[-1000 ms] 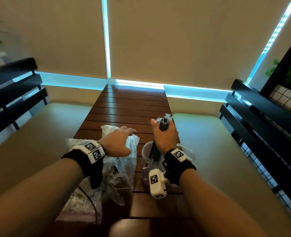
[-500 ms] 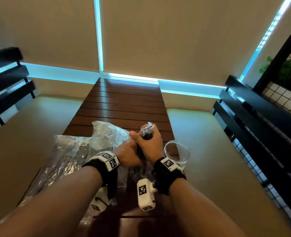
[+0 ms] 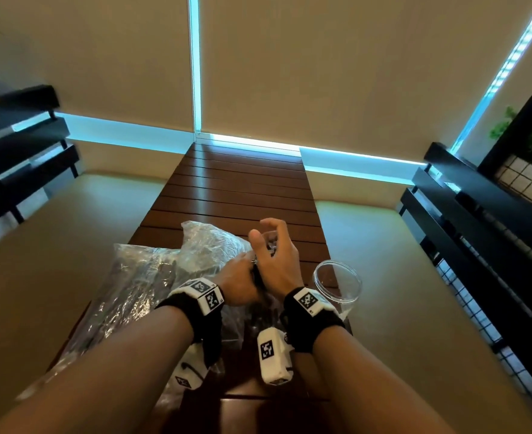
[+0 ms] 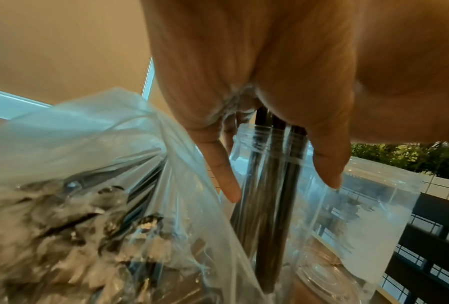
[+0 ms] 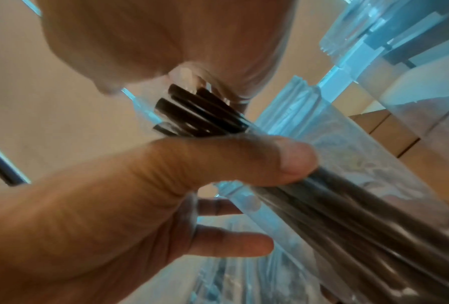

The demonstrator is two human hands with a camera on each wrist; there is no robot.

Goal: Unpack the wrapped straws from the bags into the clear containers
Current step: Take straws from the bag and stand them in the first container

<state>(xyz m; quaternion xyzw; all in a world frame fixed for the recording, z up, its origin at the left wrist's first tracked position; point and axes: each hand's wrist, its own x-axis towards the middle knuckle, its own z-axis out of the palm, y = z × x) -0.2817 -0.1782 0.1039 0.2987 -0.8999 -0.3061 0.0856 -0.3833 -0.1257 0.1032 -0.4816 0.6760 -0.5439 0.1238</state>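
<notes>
Both of our hands meet over the slatted wooden worktop. Our right hand sits just above the left, fingers spread and lifted, while its thumb presses on a bundle of dark wrapped straws. Our left hand is down beside it, and from the wrist we see its palm against the top of the straws, fingers hanging straight; whether it truly grips them we cannot tell. The straws stand in a clear container below the hands. A second clear container stands open just to the right. To the left lies a crumpled clear bag with more wrapped straws inside.
</notes>
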